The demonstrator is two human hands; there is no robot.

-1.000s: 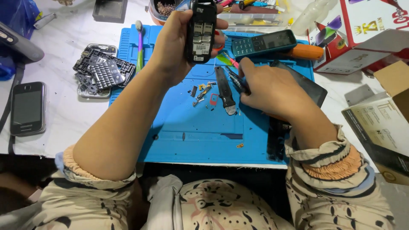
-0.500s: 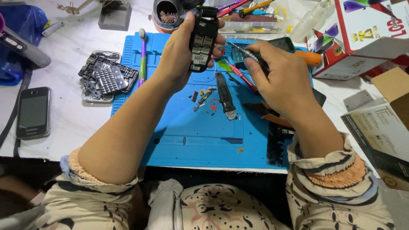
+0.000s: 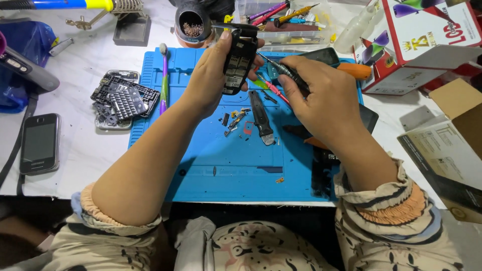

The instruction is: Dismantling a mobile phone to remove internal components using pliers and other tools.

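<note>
Left hand (image 3: 213, 75) is wrapped around one opened black phone (image 3: 237, 60), gripping it upright above the blue mat (image 3: 201, 155), its exposed inner side facing the camera. Right hand (image 3: 321, 95) pinches one dark screwdriver (image 3: 281, 69) between thumb and fingers, the tip angled toward the phone's right edge; whether the tip touches cannot be told.

On the mat: one black strip part (image 3: 261, 116), one small cluster of loose bits (image 3: 235, 119) beside it, and one brush (image 3: 164, 75) with a purple-and-green handle along the left edge. On the worktop (image 3: 85, 155) left of the mat: one black keypad frame (image 3: 124, 98) and one intact phone (image 3: 39, 143), lying well apart. To the right: two cardboard boxes, one printed (image 3: 427, 45) and one plain (image 3: 459, 108).
</note>
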